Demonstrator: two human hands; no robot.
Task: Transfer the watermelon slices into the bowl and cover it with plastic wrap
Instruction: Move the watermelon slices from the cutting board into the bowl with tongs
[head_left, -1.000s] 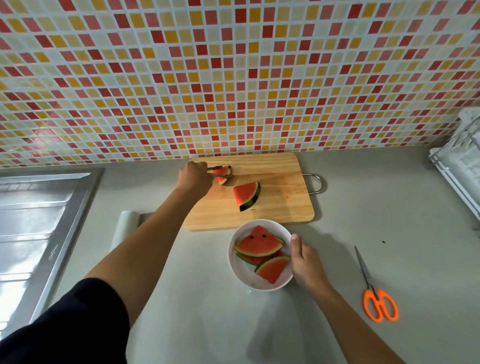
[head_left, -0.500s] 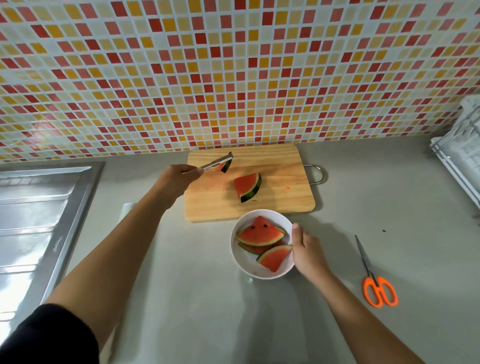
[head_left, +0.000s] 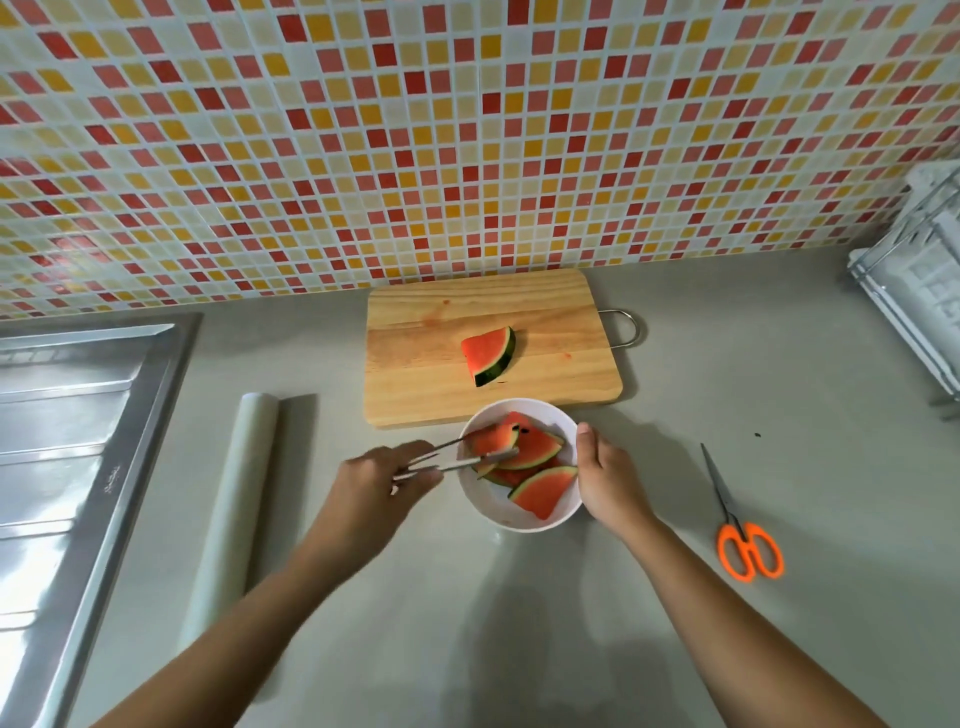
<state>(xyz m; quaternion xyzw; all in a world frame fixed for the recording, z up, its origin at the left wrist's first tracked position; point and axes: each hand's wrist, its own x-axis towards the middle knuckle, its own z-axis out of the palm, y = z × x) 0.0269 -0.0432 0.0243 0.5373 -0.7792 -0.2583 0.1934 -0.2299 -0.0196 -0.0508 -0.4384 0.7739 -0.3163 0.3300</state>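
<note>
left hand (head_left: 384, 478): fingers curled round tongs (head_left: 457, 460) pinching a watermelon slice (head_left: 491, 439) over the bowl (head_left: 498, 519) | right hand (head_left: 608, 478): grips bowl's right side | another slice (head_left: 488, 353): on cutting board (head_left: 415, 374) behind bowl | plastic wrap roll (head_left: 239, 493) left of bowl, scissors (head_left: 743, 535) right | sink (head_left: 78, 441) far left (stamped mark unreadable)

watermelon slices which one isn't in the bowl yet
The red wedge with dark green rind lying alone on the rectangular wooden cutting board; the others are in or over the round white bowl.
</note>
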